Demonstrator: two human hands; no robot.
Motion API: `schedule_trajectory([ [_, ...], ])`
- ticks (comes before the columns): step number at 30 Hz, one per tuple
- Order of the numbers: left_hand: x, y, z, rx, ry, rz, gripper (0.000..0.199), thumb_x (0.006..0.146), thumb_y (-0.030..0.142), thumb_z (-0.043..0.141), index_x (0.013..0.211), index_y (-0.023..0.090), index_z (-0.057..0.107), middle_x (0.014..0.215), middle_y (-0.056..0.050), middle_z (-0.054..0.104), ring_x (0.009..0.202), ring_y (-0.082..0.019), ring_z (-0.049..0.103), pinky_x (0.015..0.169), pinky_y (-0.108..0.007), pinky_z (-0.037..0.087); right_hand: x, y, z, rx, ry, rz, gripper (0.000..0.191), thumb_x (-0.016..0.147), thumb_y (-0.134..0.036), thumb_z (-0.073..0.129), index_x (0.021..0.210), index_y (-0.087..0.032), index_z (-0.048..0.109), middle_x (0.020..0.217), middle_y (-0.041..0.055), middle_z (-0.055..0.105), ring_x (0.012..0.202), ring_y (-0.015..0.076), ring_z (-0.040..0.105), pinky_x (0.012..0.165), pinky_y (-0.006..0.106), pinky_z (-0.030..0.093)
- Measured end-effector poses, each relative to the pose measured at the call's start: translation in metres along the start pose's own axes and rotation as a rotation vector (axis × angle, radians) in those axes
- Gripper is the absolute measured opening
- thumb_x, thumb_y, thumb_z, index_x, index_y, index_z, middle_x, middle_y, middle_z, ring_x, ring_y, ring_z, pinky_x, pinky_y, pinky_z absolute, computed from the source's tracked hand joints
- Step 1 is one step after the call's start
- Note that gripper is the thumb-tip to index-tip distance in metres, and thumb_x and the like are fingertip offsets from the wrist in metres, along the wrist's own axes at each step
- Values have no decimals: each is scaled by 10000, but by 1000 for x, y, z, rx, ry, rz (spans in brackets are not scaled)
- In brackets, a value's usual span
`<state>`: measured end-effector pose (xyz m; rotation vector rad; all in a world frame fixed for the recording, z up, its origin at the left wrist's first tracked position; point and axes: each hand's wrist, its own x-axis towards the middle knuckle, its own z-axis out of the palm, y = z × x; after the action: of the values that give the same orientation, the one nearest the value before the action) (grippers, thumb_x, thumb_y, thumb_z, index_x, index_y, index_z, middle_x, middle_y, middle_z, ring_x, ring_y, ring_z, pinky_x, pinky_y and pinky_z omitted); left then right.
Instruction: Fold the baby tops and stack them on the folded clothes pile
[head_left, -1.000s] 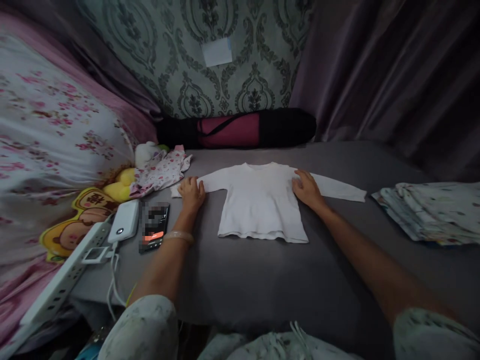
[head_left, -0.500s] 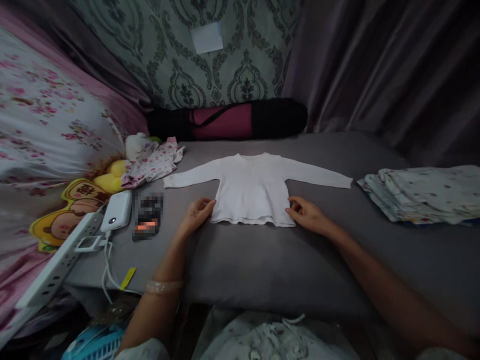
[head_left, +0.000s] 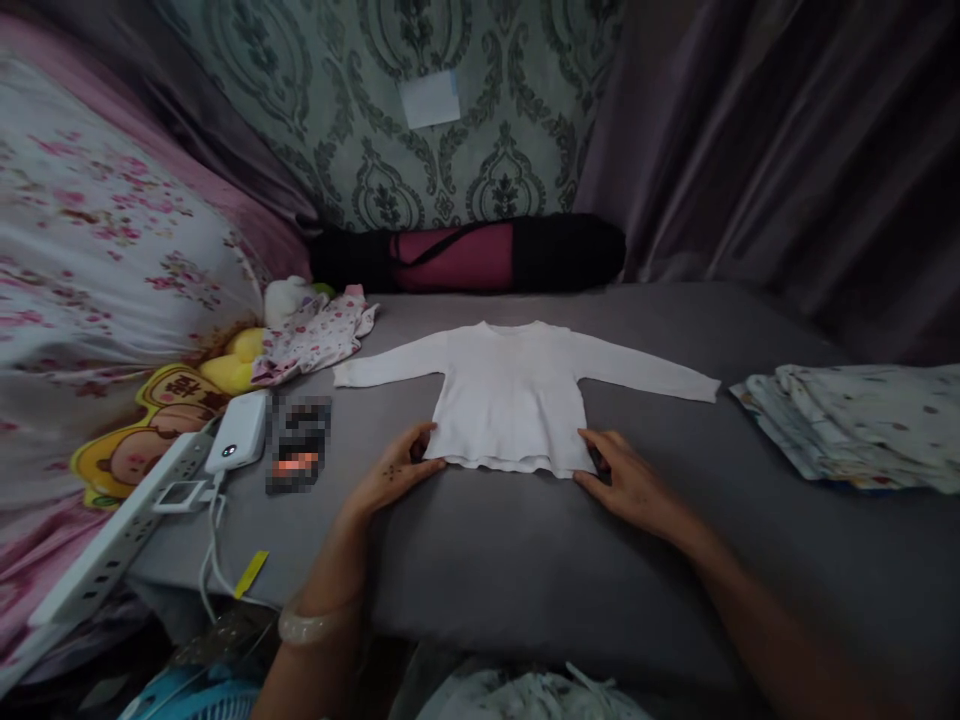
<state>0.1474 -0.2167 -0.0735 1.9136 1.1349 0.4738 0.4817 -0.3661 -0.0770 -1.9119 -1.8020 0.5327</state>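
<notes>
A small white long-sleeved shirt (head_left: 510,390) lies flat on the grey sheet, its sleeves stretched out to both sides and its slightly wavy hem towards me. At the left hem corner is my left hand (head_left: 397,470), thumb and forefinger apart, the tips touching the cloth's edge. My right hand (head_left: 626,485) rests at the right hem corner in the same way, forefinger on the side edge and thumb below at the hem. Both hands are open, with no cloth visibly pinched.
Folded patterned cloths (head_left: 862,425) are stacked at right. On the left lie a power bank (head_left: 238,430), a power strip (head_left: 120,540) with white cables, a blurred-out item (head_left: 298,445) and plush toys (head_left: 229,370). A black and pink long bag (head_left: 457,258) lies along the wall.
My thumbs have spread away from my forefingers at the hem corners, opening both hands. The shirt lies much as before; the whole view has shifted slightly.
</notes>
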Motion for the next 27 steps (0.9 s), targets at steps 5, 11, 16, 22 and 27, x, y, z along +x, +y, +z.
schedule_trajectory([
  [5, 1, -7, 0, -37, 19, -5, 462, 775, 422, 629, 1180, 202, 593, 855, -5, 557, 783, -149, 507, 727, -272, 429, -3, 11, -1, 1, -40, -30, 470, 866, -433, 541, 1290, -233, 510, 1000, 75, 571, 801, 200, 581, 751, 347, 507],
  [11, 6, 3, 6, 3, 139, -22, 280, 778, 382, 585, 973, 208, 687, 870, -31, 618, 802, -168, 544, 751, -293, 443, -2, 11, 3, -37, 3, -68, 331, 909, -392, 454, 1181, -259, 587, 896, 73, 595, 722, 207, 584, 686, 364, 502],
  [16, 10, 8, 15, 9, 283, -7, 314, 793, 443, 567, 951, 208, 702, 904, -50, 619, 749, -158, 538, 687, -276, 444, 0, 3, 4, -92, 35, -80, 327, 949, -380, 365, 1050, -260, 652, 851, 77, 619, 748, 220, 615, 699, 366, 486],
  [22, 12, 8, 22, 63, 356, -104, 353, 813, 469, 542, 971, 195, 700, 744, -19, 622, 640, -146, 525, 608, -256, 415, -2, -6, 3, -136, 72, -36, 348, 954, -375, 350, 1003, -268, 678, 847, 80, 666, 743, 236, 634, 701, 372, 479],
  [27, 10, 13, 23, -67, 288, -140, 403, 847, 505, 486, 996, 187, 684, 615, 15, 592, 574, -150, 535, 551, -243, 389, -2, -16, -2, -35, 116, 19, 338, 949, -372, 365, 979, -274, 688, 907, 65, 702, 819, 242, 661, 746, 361, 492],
])
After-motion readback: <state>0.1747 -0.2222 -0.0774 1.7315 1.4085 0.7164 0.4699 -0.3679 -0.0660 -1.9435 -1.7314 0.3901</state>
